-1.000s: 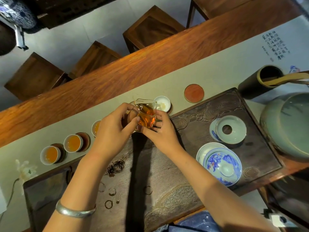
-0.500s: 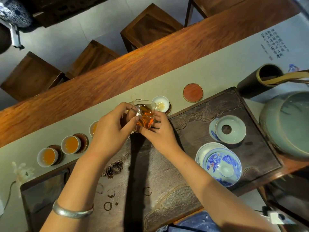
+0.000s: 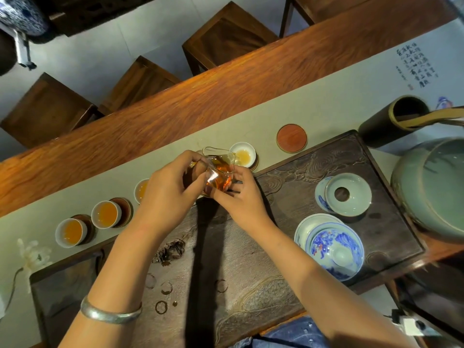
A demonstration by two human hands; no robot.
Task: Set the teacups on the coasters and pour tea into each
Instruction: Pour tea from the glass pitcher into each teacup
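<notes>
Wood tea table [image 3: 226, 79], both hands tilting glass pitcher [image 3: 218, 172] twd teacup [image 3: 243, 154]

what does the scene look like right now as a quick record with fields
left hand: holds the glass pitcher
right hand: steadies the same pitcher
pitcher: tilted toward the nearest cup, amber tea inside
nearest cup: on a coaster, only a little pale tea
filled cups: two in full view at left, a third partly hidden by the left hand
empty coaster: no cup on it
tray: holds a lidded blue-and-white bowl
</notes>
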